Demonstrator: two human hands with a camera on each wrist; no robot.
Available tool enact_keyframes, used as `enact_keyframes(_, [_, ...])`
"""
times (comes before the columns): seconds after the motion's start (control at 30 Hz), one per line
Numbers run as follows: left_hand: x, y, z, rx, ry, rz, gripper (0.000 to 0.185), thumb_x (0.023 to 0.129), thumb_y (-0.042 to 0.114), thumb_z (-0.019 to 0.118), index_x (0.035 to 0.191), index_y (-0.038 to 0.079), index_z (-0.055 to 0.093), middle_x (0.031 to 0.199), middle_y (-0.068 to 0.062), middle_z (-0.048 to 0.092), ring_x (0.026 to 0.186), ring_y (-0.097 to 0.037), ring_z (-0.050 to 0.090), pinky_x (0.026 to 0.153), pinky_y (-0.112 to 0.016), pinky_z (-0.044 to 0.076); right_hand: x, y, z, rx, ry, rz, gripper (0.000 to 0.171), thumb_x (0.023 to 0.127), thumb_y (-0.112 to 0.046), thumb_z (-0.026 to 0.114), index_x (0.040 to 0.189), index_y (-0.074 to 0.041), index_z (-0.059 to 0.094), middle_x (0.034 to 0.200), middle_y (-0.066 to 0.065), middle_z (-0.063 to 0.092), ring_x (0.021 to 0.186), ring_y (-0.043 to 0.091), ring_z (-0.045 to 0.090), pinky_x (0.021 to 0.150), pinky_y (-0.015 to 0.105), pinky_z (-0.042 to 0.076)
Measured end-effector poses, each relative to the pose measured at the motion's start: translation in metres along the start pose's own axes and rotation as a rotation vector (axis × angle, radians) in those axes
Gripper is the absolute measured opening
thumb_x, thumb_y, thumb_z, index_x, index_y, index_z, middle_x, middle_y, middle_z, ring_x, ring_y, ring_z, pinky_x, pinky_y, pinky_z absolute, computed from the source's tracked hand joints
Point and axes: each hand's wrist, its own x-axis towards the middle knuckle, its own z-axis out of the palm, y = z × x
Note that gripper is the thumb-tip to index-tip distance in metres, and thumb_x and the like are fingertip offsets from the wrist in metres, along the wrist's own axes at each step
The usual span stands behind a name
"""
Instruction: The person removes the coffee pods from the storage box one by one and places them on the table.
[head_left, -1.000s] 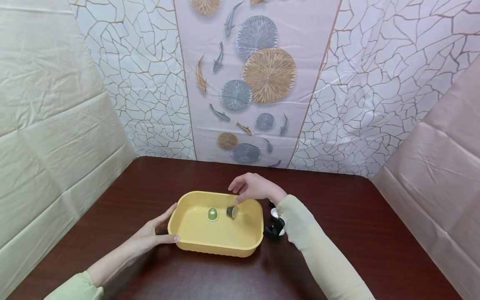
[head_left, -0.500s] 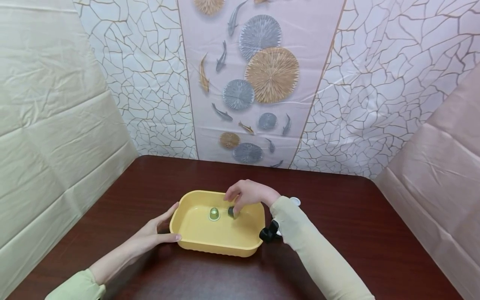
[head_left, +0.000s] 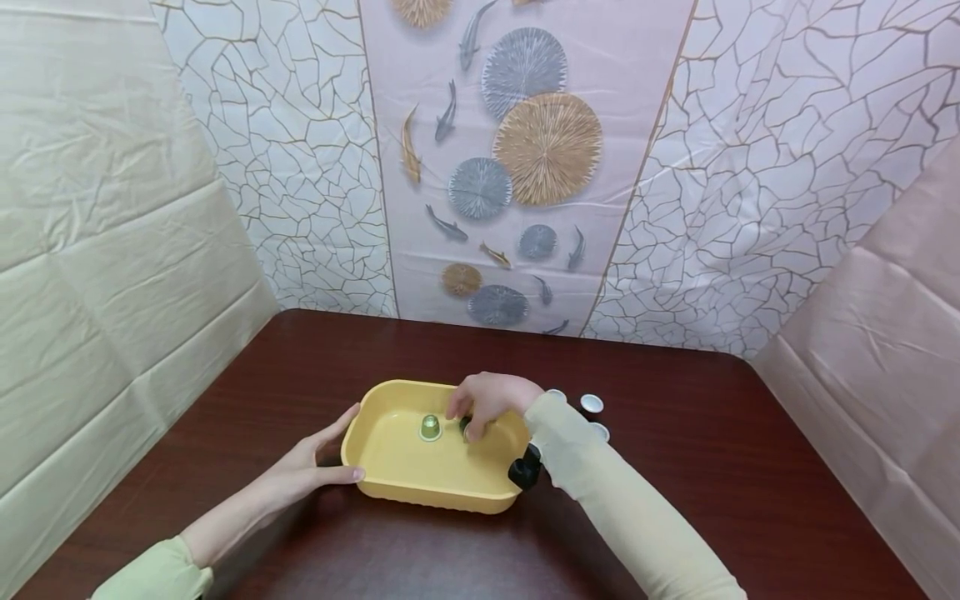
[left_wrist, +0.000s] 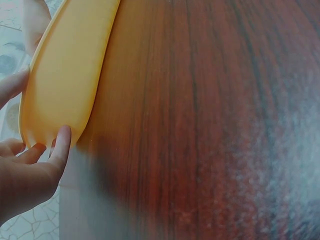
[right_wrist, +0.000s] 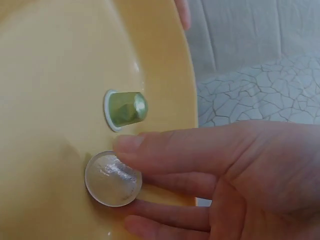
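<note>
Dark wood table (head_left: 712, 467) with that crackle-pattern wall covering behind it, and a yellow tub (head_left: 420, 487) sitting near the middle of the table. Inside the tub there's a green capsule (head_left: 430, 427) standing on its wide rim, and just beside it a dark capsule (head_left: 467, 427) lying with its foil face showing in the right wrist view. The right hand (head_left: 491, 400) is reaching down into the tub and has that dark capsule pinched between thumb and fingers (right_wrist: 165, 147). The left hand (head_left: 307, 467) is out at the tub's near left corner, fingers mostly straight and relaxed, thumb resting against the tub's outer wall, not really gripping it. A few more capsules (head_left: 592, 404) with pale tops sit on the table just past the tub's right end, partly hidden by the right sleeve (head_left: 600, 492).
</note>
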Motion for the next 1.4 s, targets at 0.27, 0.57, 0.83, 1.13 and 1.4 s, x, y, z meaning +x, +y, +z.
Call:
enact_keyframes(0.27, [0.001,-0.001,0.002,-0.014,-0.003,0.005,0.095,0.085,0.024,0.076,0.16,0.026,0.018,0.164,-0.014,0.024,0.143,-0.041,0.036,0.109,-0.058,0.031,0.009,0.001,0.011,0.034,0.022,0.035,0.032,0.075,0.004,0.078,0.102,-0.012,0.076,0.108,0.005,0.072,0.076,0.008,0.058,0.064,0.027,0.053])
enact_keyframes(0.57, [0.0,0.0,0.001,-0.003,0.006,0.001,0.095,0.085,0.026,0.077,0.159,0.027,0.018,0.164,-0.014,0.025,0.145,-0.04,0.032,0.11,-0.059,0.029,0.008,-0.003,0.015,0.012,0.072,-0.013,0.026,0.074,0.004,0.079,0.095,-0.011,0.079,0.092,0.001,0.073,0.068,0.007,0.057,0.066,0.033,0.056])
enact_keyframes(0.83, [0.0,-0.001,0.001,0.003,0.01,0.013,0.095,0.084,0.026,0.077,0.159,0.028,0.02,0.164,-0.012,0.026,0.146,-0.037,0.03,0.111,-0.059,0.025,0.009,-0.003,0.016,0.011,0.058,-0.031,0.023,0.075,0.004,0.08,0.093,-0.01,0.079,0.091,0.001,0.074,0.07,0.006,0.059,0.069,0.036,0.058])
enact_keyframes(1.13, [0.0,0.001,0.002,0.003,0.011,0.005,0.095,0.084,0.026,0.077,0.159,0.029,0.019,0.164,-0.013,0.026,0.145,-0.038,0.031,0.11,-0.059,0.027,0.008,0.0,0.015,0.033,0.049,-0.046,0.022,0.077,0.003,0.079,0.094,-0.01,0.079,0.09,-0.002,0.074,0.072,0.005,0.06,0.071,0.037,0.059])
enact_keyframes(1.4, [0.0,0.001,0.002,-0.002,0.007,0.006,0.094,0.085,0.025,0.076,0.159,0.028,0.019,0.164,-0.013,0.024,0.147,-0.038,0.029,0.111,-0.059,0.027,0.003,0.004,0.007,0.071,0.037,-0.1,0.021,0.079,0.002,0.077,0.097,-0.008,0.078,0.094,0.001,0.076,0.075,0.004,0.06,0.066,0.027,0.056])
